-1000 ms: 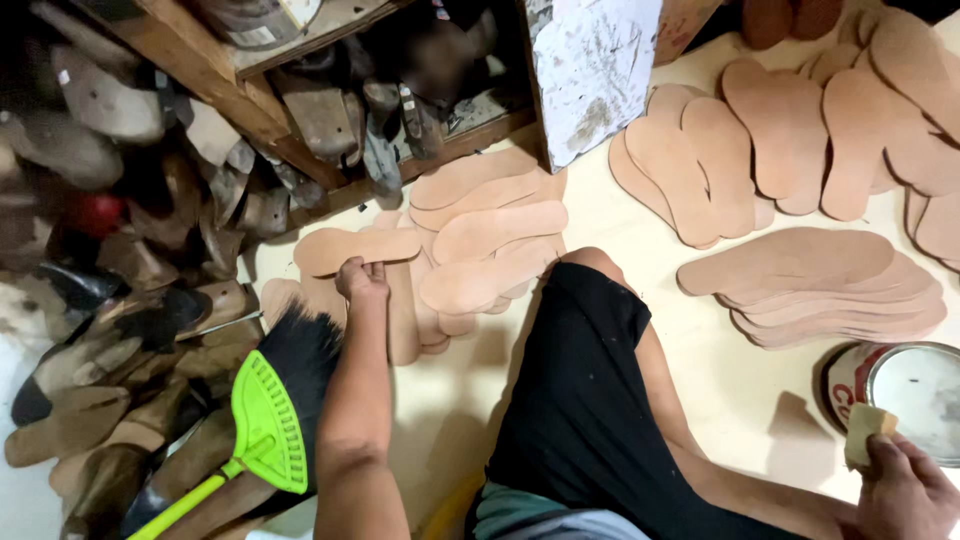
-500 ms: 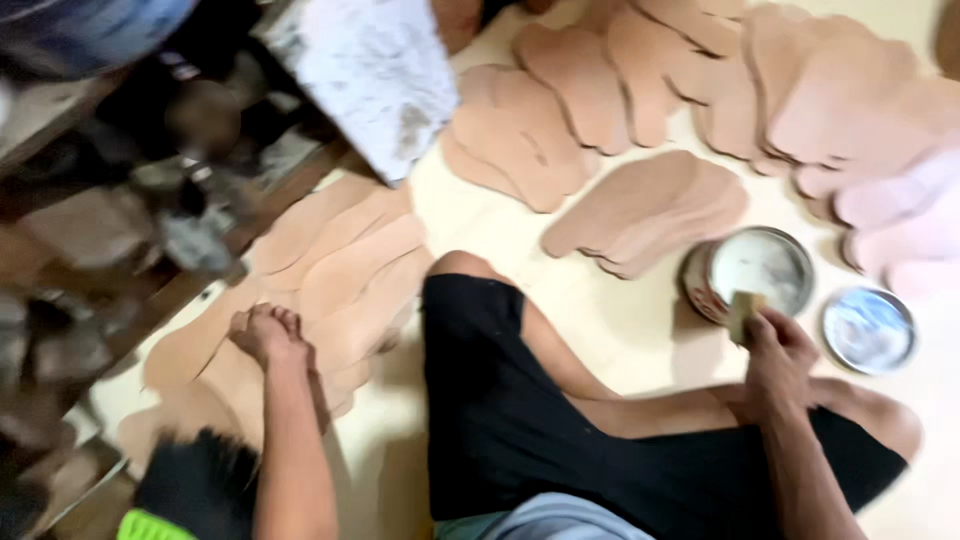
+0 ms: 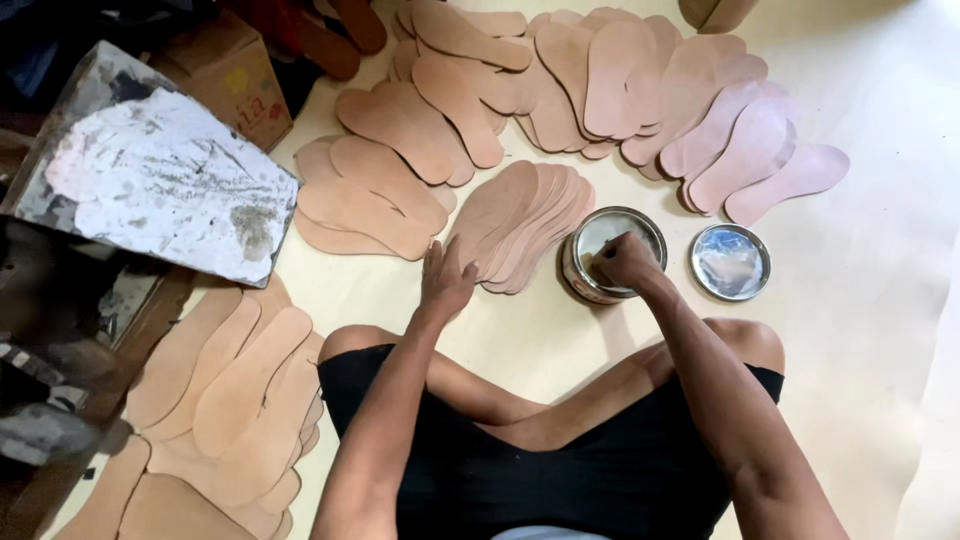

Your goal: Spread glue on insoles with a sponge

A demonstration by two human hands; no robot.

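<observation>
So the person is sitting cross-legged on the pale floor covering (image 3: 880,330), black shorts, knees spread, and everything sort of centres on the round open metal tin (image 3: 612,254) just beyond their legs. The right hand (image 3: 624,262) is down in the mouth of that tin, fingers curled in tight; can't tell if there's something pinched in them or not. The left hand (image 3: 446,278) is just left of the tin, fingers spread loose and flat, pressing on the near end of a fanned stack of tan leather shoe insoles (image 3: 520,225) that touches the tin's left side. Right of the tin, close but apart, lies its round shiny metal lid (image 3: 730,262). Nearer the person and well left of the tin there's another heap of tan insoles (image 3: 235,395). Further left, a grey slab smeared with white (image 3: 165,185). Beyond the tin, a big spread of overlapping tan insoles (image 3: 620,85).
</observation>
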